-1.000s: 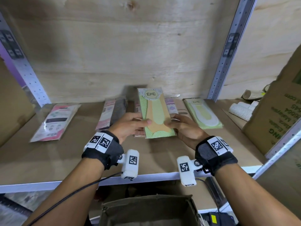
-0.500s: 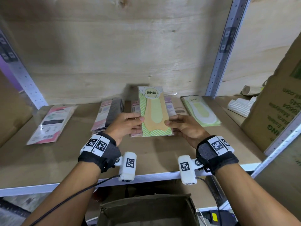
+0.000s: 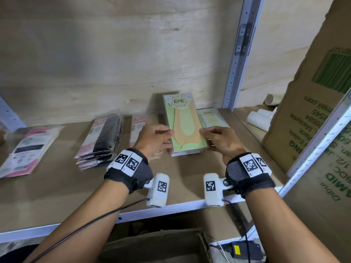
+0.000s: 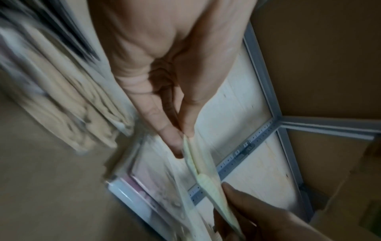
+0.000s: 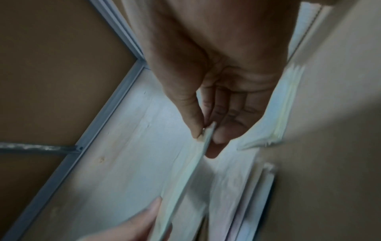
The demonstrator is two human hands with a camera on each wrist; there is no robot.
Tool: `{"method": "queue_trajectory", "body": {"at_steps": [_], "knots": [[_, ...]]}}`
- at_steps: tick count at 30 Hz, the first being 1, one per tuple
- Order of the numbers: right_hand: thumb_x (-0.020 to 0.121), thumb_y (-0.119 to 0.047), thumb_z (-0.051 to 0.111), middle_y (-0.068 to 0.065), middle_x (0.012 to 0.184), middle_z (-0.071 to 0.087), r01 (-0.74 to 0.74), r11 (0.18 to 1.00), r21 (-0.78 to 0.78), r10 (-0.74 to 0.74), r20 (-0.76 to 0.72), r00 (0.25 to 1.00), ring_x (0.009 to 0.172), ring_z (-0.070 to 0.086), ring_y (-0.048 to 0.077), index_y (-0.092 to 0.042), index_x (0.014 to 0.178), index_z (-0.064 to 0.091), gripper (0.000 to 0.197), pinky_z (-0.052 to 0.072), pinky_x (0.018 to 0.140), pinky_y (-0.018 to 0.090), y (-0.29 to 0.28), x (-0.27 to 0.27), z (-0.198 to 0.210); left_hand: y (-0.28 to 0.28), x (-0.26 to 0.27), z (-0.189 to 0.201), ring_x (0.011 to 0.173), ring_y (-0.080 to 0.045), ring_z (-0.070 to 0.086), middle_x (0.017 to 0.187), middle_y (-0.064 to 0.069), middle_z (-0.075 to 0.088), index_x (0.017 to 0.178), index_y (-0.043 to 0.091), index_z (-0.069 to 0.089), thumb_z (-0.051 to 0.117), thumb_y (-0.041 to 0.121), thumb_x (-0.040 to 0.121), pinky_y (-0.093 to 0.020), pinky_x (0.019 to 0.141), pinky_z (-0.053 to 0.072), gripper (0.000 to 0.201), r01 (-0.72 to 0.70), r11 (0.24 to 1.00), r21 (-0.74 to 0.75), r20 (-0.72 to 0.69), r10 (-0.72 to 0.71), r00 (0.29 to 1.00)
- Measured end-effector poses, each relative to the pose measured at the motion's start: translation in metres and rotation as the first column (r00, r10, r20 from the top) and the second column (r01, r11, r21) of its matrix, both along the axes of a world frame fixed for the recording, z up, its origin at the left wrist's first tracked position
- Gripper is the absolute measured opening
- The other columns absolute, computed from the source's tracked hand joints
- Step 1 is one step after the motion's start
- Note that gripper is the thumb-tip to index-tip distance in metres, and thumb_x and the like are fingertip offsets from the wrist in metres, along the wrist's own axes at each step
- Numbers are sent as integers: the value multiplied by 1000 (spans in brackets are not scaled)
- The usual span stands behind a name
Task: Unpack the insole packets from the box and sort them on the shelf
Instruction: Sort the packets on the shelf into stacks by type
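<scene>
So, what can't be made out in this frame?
- Head view: what lies under the green striped ENE packet; the packet, left hand and right hand cover it.
- Head view: contents of the brown cardboard box; bottom edge cuts it.
- Left wrist view: packet stacks, motion-blurred.

Your left hand reaches down from the top of the frame, thumb and forefinger pinching the edge of a pale green packet at centre. Your right hand grips it at lower right. Blurred packets fill the upper left.
</scene>
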State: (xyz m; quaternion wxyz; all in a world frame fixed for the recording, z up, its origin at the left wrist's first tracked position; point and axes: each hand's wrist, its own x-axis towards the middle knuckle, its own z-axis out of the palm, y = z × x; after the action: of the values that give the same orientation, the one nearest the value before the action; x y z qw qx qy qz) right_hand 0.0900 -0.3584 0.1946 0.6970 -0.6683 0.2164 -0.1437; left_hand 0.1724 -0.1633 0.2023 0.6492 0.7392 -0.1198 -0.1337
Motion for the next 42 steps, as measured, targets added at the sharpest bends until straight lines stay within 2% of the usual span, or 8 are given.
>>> {"method": "queue_trajectory", "body": {"at_steps": [6,9,17,23,31,36,39,42], "knots": [[74,-12,78,7,100,73,39,975,-218,-62,-99,993,91,71,21,-22,100,68,29,59,68,33,-46,4,3,-64,3,10,67,-20,68,96,-18,72,112,-9,67,71,0,89,-24,61,62,25,-16,996,88,88,8,996],[75,-6,76,2,93,71,73,941,-331,-120,-123,985,91,70,21,-16,100,68,28,61,78,37,-63,6,5,-89,12,16,63,-20,66,88,-18,69,101,-7,68,74,-1,86,-27,64,61,18,-1,987,158,72,-11,997],[79,-5,76,12,108,71,141,834,-534,-266,-165,950,99,67,24,-7,118,67,40,55,94,36,-88,15,3,-143,33,10,97,-35,72,104,-23,73,103,-6,71,77,6,82,-44,88,60,26,-11,920,392,100,-31,995],[83,-11,73,13,118,67,111,805,-583,-291,-225,930,108,62,24,-5,121,67,39,50,95,28,-92,13,1,-162,38,8,104,-33,70,116,-21,68,116,-4,63,84,13,77,-41,93,57,47,-24,804,595,98,-42,994],[85,-8,71,14,116,67,56,804,-592,-286,-303,909,99,58,22,-2,112,71,27,40,81,23,-91,7,0,-173,31,8,97,-24,72,109,-11,74,114,3,68,90,26,70,-28,72,57,54,-124,601,790,237,-113,965],[86,-6,70,15,118,67,31,803,-595,-274,-321,907,109,60,25,-2,114,71,29,42,83,25,-91,5,1,-179,34,1,105,-28,70,115,-15,71,125,-1,62,84,19,78,-37,89,58,56,-149,591,793,272,-125,954],[86,-6,69,15,124,63,18,805,-593,-258,-323,910,112,59,26,-4,118,69,32,44,90,26,-90,5,1,-180,37,2,106,-28,70,117,-15,70,120,-3,64,77,15,85,-32,84,57,40,-156,596,788,284,-127,950],[86,-6,69,16,126,61,13,808,-590,-249,-321,914,113,58,26,-5,120,68,34,44,92,27,-91,5,0,-182,37,6,106,-24,70,116,-14,72,124,-4,62,83,18,81,-28,82,58,52,-165,568,806,277,-115,954]]}}
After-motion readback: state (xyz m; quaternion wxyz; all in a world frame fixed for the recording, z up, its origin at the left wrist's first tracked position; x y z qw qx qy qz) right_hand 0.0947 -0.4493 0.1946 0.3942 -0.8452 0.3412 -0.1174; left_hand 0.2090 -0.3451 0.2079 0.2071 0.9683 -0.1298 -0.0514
